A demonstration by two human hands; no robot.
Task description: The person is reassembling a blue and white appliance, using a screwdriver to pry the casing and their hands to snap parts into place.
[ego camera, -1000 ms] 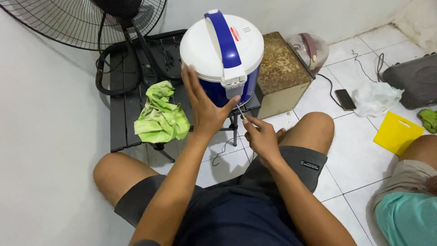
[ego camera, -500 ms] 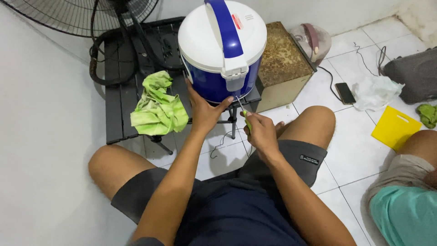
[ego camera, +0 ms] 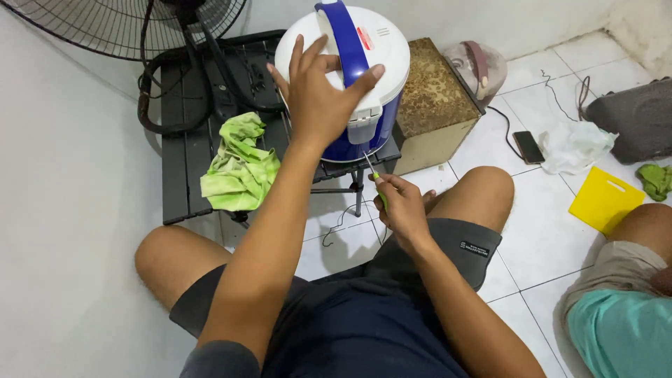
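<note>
Head view shows the left hand [ego camera: 318, 98] has moved up, fingers spread flat on the blue-and-white cooker [ego camera: 353, 84] on the black counter [ego camera: 183, 175], while the right hand [ego camera: 400, 206] grips a small screwdriver [ego camera: 373, 175] just below it.

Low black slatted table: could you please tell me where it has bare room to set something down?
The low black slatted table is bare along its left slats, between the black hose loop and the crumpled green cloth. Its right end is crowded by the blue-and-white rice cooker.
</note>
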